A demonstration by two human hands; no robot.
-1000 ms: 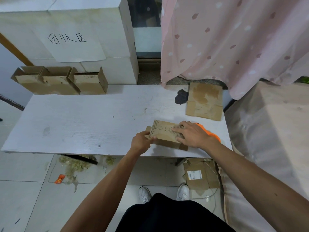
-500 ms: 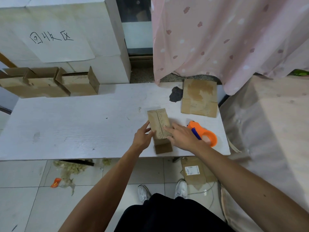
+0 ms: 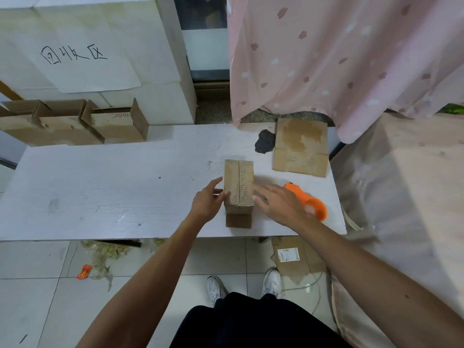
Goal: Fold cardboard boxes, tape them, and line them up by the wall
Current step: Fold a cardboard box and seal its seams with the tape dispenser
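Note:
A small brown cardboard box [image 3: 238,182] stands on the white table [image 3: 100,192] near its front edge, its two top flaps closed along a centre seam and one flap lying flat toward me. My left hand [image 3: 208,202] rests against the box's left side with fingers straight. My right hand [image 3: 278,204] hovers spread at the box's right side, fingertips near its top edge. An orange tape dispenser [image 3: 311,204] lies just right of that hand. A flat cardboard blank [image 3: 301,149] lies at the table's back right.
Three open folded boxes [image 3: 75,124] stand in a row against the white wall block at the back left. A pink curtain [image 3: 339,59] hangs over the back right. Cardboard scraps [image 3: 296,259], a cable and litter lie on the tiled floor under the table.
The box was turned from lying crosswise to pointing away from me. My right hand slid off its top to its right side, uncovering the tape dispenser; my left hand stays on the left side.

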